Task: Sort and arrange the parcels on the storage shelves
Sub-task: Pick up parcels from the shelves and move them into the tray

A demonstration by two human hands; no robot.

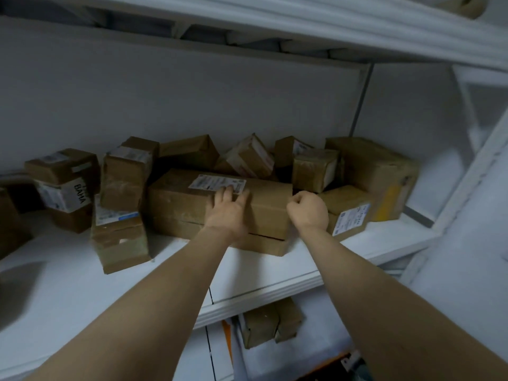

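Parcels (248, 160) of brown card sit in a heap on the white shelf (275, 274). The long box (178, 204) lies in the middle of them. The left hand (229, 209) rests on top of the long box. Its fingers are straight and a little spread, and the tips touch the white label (211, 182). The right hand (308, 209) is at the right end of the long box, curled into a fist with nothing in it. A small box (121, 240) leans by the long box's left end.
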